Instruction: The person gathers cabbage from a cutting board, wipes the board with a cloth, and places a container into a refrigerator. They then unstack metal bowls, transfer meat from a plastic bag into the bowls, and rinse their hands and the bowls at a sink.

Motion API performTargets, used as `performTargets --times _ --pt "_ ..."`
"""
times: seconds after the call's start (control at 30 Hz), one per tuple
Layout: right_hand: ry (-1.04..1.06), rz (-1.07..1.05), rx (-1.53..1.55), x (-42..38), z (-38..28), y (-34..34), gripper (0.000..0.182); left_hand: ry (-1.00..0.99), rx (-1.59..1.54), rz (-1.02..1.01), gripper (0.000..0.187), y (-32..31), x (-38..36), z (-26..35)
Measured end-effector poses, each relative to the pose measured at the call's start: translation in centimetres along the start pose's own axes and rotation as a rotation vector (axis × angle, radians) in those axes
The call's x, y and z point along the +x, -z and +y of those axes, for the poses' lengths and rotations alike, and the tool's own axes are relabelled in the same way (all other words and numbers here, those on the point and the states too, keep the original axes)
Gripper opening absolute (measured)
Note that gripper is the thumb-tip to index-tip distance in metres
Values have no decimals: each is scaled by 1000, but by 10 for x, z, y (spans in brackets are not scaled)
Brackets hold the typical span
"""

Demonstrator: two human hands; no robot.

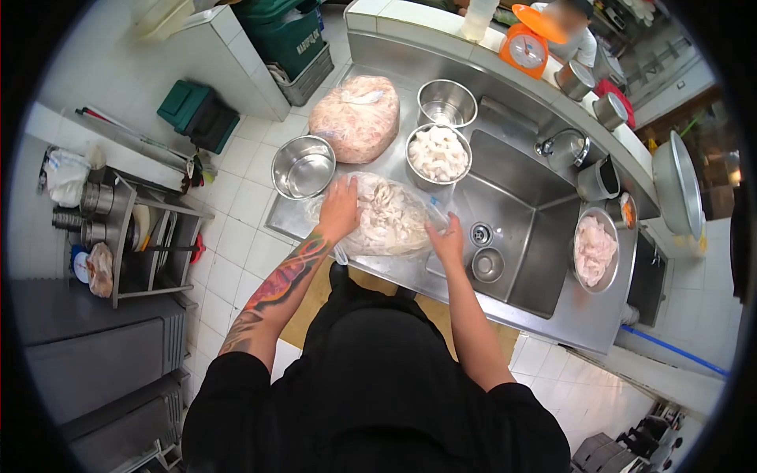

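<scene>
A clear plastic bag point(390, 221) full of pale, whitish strips of raw meat or seafood lies on the steel counter in front of me. My left hand point(341, 209) grips its left side, fingers curved over the plastic. At the opposite end, my right hand point(447, 239) holds the bag's right edge, with the thumb toward the bag. An empty steel pot point(304, 168) stands just beyond my left hand. Behind the bag is a steel pot of white chunks point(438, 154). A larger, rounded bag of pinkish raw meat point(355, 118) sits farther back.
To the right is a steel sink point(544, 236) with a small round steel cup point(487, 265) in it. A bowl of pale pink meat point(596, 251) stands past the sink. Another steel pot point(447, 103) and an orange scale point(524, 50) are at the back, near another person.
</scene>
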State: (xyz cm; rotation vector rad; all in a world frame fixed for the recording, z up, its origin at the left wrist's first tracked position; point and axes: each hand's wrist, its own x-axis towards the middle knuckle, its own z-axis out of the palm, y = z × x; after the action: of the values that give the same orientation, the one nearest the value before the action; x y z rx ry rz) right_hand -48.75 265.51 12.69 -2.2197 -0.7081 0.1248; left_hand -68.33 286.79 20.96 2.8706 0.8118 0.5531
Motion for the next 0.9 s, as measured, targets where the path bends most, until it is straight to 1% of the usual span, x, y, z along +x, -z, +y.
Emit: performTargets --times 0.03,0.07,0.1,0.13,0.17,0.2,0.23,0.27,0.3,0.33,0.37,0.4,0.43,0.47,0.5,0.53,0.57,0.6,0.63,0.67,0.7,0.73,0.77,0.8,0.83,0.87,0.9 --pt "-137 -65 88 0 0 -9 47 92 1 -109 62 -14 -2 -6" --pt "-141 -58 87 -1 3 -13 47 184 3 -219 72 -26 -5 -13" --pt "-204 -165 150 -3 4 -15 48 175 0 -220 72 -24 -2 -12" --pt "-267 -274 216 -4 3 -16 48 273 -41 -225 62 -22 1 -11" --pt "-272 -270 216 -6 8 -18 48 373 -80 -231 53 -20 2 -11" --pt "-308 -328 218 -7 13 -21 48 370 -80 -233 53 -22 2 -14" --pt "-342 -387 219 -8 17 -25 49 353 -35 -307 45 -25 2 -17" --pt "-341 -388 219 -10 21 -26 49 338 10 -379 39 -27 1 -21" --pt "-312 -341 267 -11 12 -19 43 340 10 -375 39 -31 0 -24" --pt "-283 -294 315 -11 3 -15 38 316 20 -375 32 -35 -1 -27" --pt "-279 -294 317 -11 -2 -17 38 290 30 -376 25 -40 -2 -29" --pt "-376 -247 575 -11 -7 -21 33 291 32 -373 25 -40 -1 -30" --pt "-471 -196 835 -11 -11 -23 28 300 -54 -329 26 -40 0 -33" --pt "-472 -194 838 -8 -14 -24 28 307 -139 -288 26 -40 1 -35" --pt "-577 -198 950 -5 -20 -23 28 306 -135 -293 26 -43 -1 -40" --pt "-684 -203 1062 -3 -26 -25 27 410 -344 -238 29 -47 -1 -45" --pt "-690 -206 1064 -1 -29 -31 27 514 -553 -179 32 -51 0 -50" --pt "-711 -203 1143 1 -33 -39 27 518 -549 -182 32 -58 0 -54" --pt "-728 -201 1222 4 -42 -44 28 548 -652 -180 34 -65 2 -58" --pt "-729 -207 1223 6 -52 -50 28 579 -755 -176 36 -71 2 -62" --pt "-638 -201 1215 7 -74 -47 29 584 -751 -173 36 -74 2 -59" --pt "-548 -194 1205 9 -89 -45 30 658 -796 -104 36 -78 2 -51" --pt "-550 -201 1205 12 -97 -46 30 730 -841 -34 36 -81 2 -45" --pt "-445 -224 1116 16 -103 -47 31 735 -838 -31 36 -77 3 -42" --pt "-339 -247 1025 20 -107 -50 31 797 -979 -167 35 -65 7 -38" --pt "-337 -253 1024 23 -110 -51 31 855 -1120 -305 35 -53 11 -34" --pt "-358 -231 1016 26 -111 -52 31 859 -1122 -300 35 -37 16 -26"
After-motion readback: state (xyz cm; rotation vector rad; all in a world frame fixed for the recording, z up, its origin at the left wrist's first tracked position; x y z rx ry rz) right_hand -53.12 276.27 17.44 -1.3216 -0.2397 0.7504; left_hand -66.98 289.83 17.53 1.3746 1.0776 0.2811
